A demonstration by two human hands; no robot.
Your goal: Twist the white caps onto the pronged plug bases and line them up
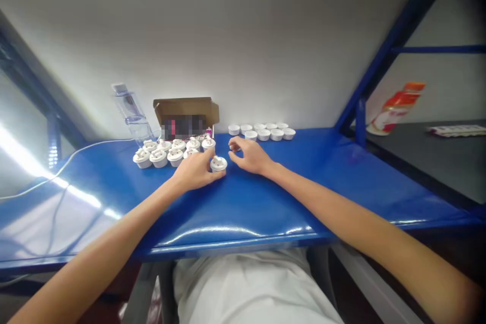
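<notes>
White cup with a dotted top [218, 162] sits in the left hand [195, 169], between the thumb on its near side and the fingers on its far left side; grip narrow, closed to the cup's width. Cup lies at the fingertip end of the hand, upright, low over or on the blue table [243, 207]; contact below cannot be told. Right hand [250, 156] is apart from this cup, to its right and slightly farther back. Its fingers curl toward the thumb, leaving a small gap; whether anything is held cannot be told. Capped white cups [158, 158] stand grouped beyond and left of the left hand; open white cups [263, 134] stand beyond the right.
</notes>
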